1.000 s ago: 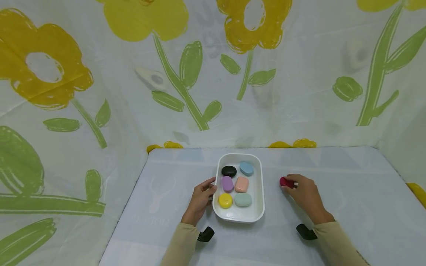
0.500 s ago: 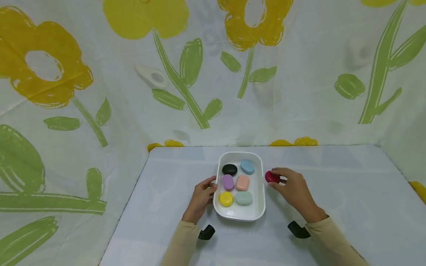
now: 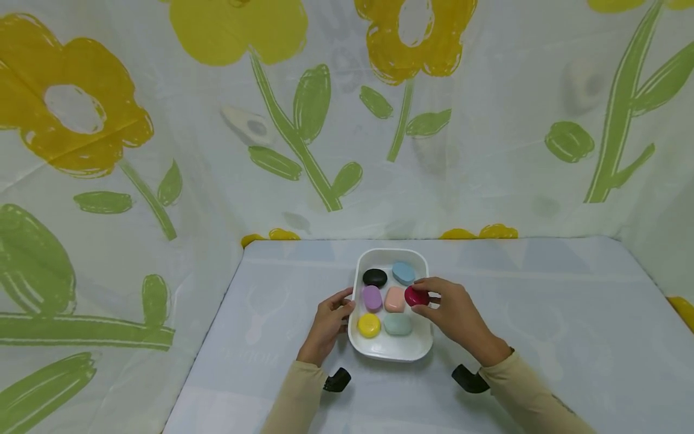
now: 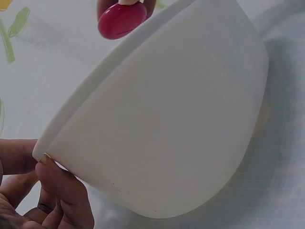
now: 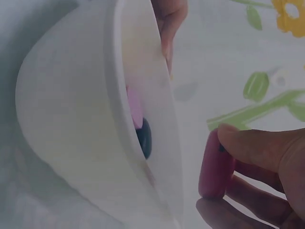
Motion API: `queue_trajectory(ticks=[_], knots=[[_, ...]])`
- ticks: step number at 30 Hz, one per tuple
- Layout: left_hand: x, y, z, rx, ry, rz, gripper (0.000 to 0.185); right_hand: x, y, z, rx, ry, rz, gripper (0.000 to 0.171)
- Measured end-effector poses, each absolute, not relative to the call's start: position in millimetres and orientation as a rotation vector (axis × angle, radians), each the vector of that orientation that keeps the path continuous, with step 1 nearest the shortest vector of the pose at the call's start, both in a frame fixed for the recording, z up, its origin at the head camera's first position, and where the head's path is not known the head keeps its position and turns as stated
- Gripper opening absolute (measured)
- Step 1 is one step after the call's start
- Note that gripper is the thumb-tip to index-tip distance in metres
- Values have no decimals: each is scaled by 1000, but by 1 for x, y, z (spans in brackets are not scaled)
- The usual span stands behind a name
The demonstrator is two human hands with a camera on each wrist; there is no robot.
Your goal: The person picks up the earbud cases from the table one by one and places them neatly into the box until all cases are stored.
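My right hand (image 3: 454, 310) pinches a round red soap bar (image 3: 416, 296) between thumb and fingers, over the right side of a white plastic basin (image 3: 391, 348). In the right wrist view the soap bar (image 5: 217, 167) is seen edge-on, above the rim. At the basin's left side, my left hand (image 3: 327, 319) grips the rim, thumb and a finger meeting on it in the left wrist view. Inside lie soap bars: black (image 3: 375, 277), blue (image 3: 403, 273), purple (image 3: 372, 298), peach (image 3: 394, 299), yellow (image 3: 368, 325) and pale green (image 3: 398, 324).
The basin stands on a table with a pale cloth (image 3: 271, 361). Behind and to the left hang white curtains (image 3: 488, 150) printed with yellow flowers and green leaves. A black device (image 3: 337, 380) is strapped at the left wrist, another (image 3: 469, 379) at the right.
My right hand has carried the red soap bar leftward from the table right of the basin to above its right side. My left hand keeps hold of the rim.
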State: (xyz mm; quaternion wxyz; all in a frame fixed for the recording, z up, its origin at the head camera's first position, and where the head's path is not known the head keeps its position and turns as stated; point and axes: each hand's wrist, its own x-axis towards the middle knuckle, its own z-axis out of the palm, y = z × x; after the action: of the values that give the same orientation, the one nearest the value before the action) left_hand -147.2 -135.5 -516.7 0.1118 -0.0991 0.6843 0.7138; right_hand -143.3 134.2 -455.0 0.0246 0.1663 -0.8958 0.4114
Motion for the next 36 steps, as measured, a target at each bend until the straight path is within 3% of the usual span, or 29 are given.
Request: queue_trajectory(ticks=[15, 36], knots=[[-147, -135, -519, -294, 2007, 2098, 46, -141, 107, -472, 929, -2803, 1284, 36], [-147, -135, -518, -293, 2013, 2096, 45, -134, 89, -482, 1068, -2972, 1183, 33]])
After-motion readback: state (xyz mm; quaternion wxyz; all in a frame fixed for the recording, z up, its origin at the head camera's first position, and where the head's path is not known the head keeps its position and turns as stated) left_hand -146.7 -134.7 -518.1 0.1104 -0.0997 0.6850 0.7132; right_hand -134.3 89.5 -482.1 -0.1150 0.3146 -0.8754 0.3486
